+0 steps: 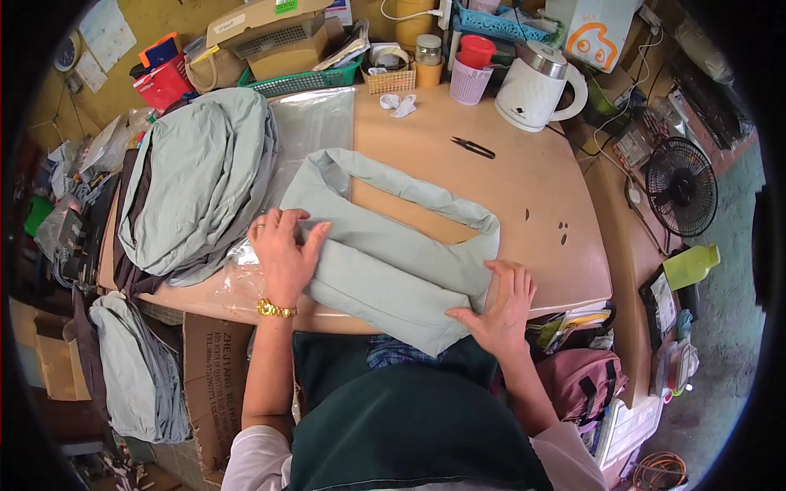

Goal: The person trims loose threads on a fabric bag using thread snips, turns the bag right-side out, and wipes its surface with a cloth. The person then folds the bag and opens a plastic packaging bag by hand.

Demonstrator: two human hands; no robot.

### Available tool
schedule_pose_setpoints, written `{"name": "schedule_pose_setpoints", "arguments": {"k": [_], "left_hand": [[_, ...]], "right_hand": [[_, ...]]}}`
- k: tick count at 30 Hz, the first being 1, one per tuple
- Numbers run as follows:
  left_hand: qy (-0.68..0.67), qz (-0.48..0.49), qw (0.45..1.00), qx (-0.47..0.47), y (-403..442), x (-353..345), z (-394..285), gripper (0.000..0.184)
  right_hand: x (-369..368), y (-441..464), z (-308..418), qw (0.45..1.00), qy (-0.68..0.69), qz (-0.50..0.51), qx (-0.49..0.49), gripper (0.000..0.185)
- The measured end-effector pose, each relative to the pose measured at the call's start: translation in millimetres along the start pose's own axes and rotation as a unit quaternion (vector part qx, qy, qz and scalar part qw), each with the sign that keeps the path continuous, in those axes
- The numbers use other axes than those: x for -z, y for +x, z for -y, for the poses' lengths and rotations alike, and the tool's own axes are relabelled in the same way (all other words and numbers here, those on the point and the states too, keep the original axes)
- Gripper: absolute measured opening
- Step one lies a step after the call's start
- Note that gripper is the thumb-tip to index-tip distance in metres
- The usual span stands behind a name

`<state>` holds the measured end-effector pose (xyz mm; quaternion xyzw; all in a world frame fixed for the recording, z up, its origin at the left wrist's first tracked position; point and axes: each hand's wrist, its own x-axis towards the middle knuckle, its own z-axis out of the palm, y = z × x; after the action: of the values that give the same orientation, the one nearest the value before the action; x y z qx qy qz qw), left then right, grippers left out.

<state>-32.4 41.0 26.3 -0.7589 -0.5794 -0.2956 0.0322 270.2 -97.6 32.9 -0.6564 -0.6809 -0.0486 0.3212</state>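
Observation:
A pale grey-green piece of fabric (pixel 377 270) lies folded on the table, its long narrow part looping round behind a broad flat panel. My left hand (pixel 286 254), with a gold watch at the wrist, rests at the panel's left end, thumb and fingers apart. At the right end, my right hand (pixel 503 307) touches the fabric's edge with thumb and fingers spread. The panel's lower right corner hangs over the table's front edge. Clear plastic sheeting (pixel 315 123) lies partly beneath the fabric. Black thread snips (pixel 473 147) lie farther back.
A stack of similar grey-green fabric (pixel 201 180) rises at the left, with more fabric (pixel 135 364) hanging below. Along the back stand a green basket (pixel 327 78), a pink cup (pixel 470 82) and a white kettle (pixel 532 90). A black fan (pixel 681 186) is at the right.

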Motion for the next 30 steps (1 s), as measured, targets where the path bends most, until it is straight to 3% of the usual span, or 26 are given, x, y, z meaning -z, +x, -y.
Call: {"name": "schedule_pose_setpoints", "arguments": {"k": [1, 2, 4, 5, 6, 8, 9, 10, 11, 13, 15, 17, 24, 26, 27, 29, 30], "left_hand": [[-0.015, -0.06, 0.998, -0.003, 3.2, 1.6, 1.9, 0.033], [-0.014, -0.058, 0.998, -0.004, 7.7, 2.5, 7.7, 0.033], [-0.029, -0.145, 0.987, -0.062, 15.3, 5.1, 28.0, 0.031], [-0.112, -0.056, 0.991, -0.049, 14.5, 9.4, 41.3, 0.029], [-0.112, -0.056, 0.991, -0.049, 12.4, 9.2, 42.5, 0.029], [-0.306, 0.115, 0.937, 0.121, 1.7, 7.1, 45.9, 0.031], [-0.372, 0.044, 0.921, 0.102, -4.1, -5.3, 37.8, 0.032], [-0.374, 0.047, 0.921, 0.101, -6.8, -6.7, 25.1, 0.032], [-0.312, 0.002, 0.943, 0.113, -10.9, -6.0, 10.6, 0.032], [-0.252, -0.055, 0.959, 0.115, -18.2, -5.4, -10.6, 0.033], [-0.251, -0.013, 0.958, 0.14, -19.1, -7.4, -14.0, 0.034], [-0.245, 0.024, 0.955, 0.167, -22.7, -13.2, -12.2, 0.036], [-0.25, 0.041, 0.953, 0.166, -33.3, -53.7, -0.3, 0.038], [-0.259, 0.029, 0.951, 0.169, -34.2, -51.9, 5.9, 0.037], [-0.259, 0.056, 0.951, 0.156, -35.0, -44.7, 7.0, 0.035], [-0.26, 0.082, 0.952, 0.141, -22.3, -23.5, -2.6, 0.037], [-0.208, 0.082, 0.974, 0.029, -12.8, -1.8, -18.4, 0.042]], "right_hand": [[2.7, -1.3, 5.4, 1.0, 0.009, -0.002, -0.021, 0.066], [-2.6, -5.1, -0.5, 1.0, 0.01, -0.001, -0.024, 0.066], [-16.5, -13.4, -22.4, 0.986, 0.105, 0.129, -0.009, 0.041], [-17.1, -6.3, -30.0, 0.983, 0.136, 0.108, -0.066, 0.025], [-18.2, 1.7, -37.5, 0.983, 0.136, 0.107, -0.066, 0.025], [-21.2, 14.2, -47.3, 0.965, 0.192, -0.001, -0.181, 0.02], [-22.7, 19.7, -39.1, 0.965, 0.192, -0.002, -0.181, 0.02], [-24.2, 24.7, -24.0, 0.97, 0.182, -0.04, -0.157, 0.02], [-24.2, 26.1, -16.9, 0.973, 0.169, -0.076, -0.136, 0.02], [-36.3, 24.7, -35.8, 0.988, 0.091, -0.039, -0.12, 0.023], [-38.0, 33.1, -52.3, 0.995, 0.016, 0.0, -0.1, 0.026], [-34.2, 47.3, -63.7, 0.99, -0.01, -0.143, -0.011, 0.032], [-64.2, 40.8, -114.1, 0.995, -0.061, -0.071, -0.031, 0.042], [-61.9, 40.6, -116.3, 0.995, 0.033, -0.016, -0.088, 0.038], [-55.7, 41.8, -119.2, 0.995, 0.034, -0.017, -0.087, 0.038], [-33.3, 49.8, -120.6, 0.973, 0.217, 0.071, -0.043, 0.036], [-16.4, 57.9, -110.4, 0.972, 0.219, 0.074, -0.044, 0.036]]}}
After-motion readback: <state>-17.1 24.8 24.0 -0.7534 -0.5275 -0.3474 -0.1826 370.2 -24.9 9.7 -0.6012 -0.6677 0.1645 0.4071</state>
